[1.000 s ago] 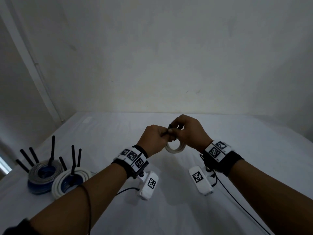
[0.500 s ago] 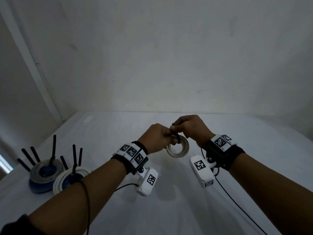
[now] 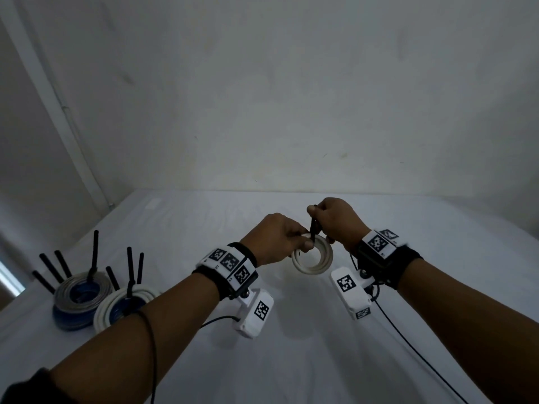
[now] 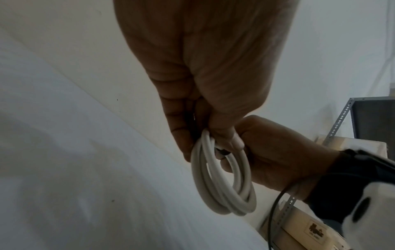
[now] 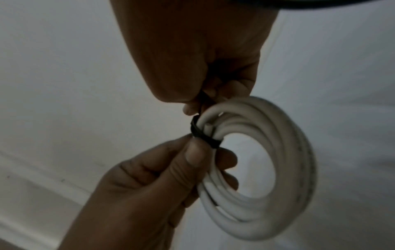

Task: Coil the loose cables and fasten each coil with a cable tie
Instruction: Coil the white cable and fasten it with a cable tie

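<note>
A small white cable coil [image 3: 313,259] [image 4: 222,184] [image 5: 275,170] hangs in the air above the white table [image 3: 320,360]. My left hand [image 3: 277,237] [image 5: 153,182] pinches the coil's upper left edge between thumb and fingers. A black cable tie [image 3: 314,227] [image 5: 203,135] is wrapped round the coil there. My right hand [image 3: 335,220] [image 4: 275,157] [image 5: 198,55] pinches the tie's free end just above the coil. The tie's head is hidden between the fingers.
At the table's left stand two stacks of tied coils, a grey one over blue [image 3: 80,290] and a white one over blue [image 3: 122,307], with black tie tails [image 3: 94,252] sticking up. A metal shelf upright [image 4: 340,121] shows in the left wrist view.
My right hand has risen and drawn the tie's free end upward. The coil has swung lower and more open to the camera. My left hand keeps its pinch.
</note>
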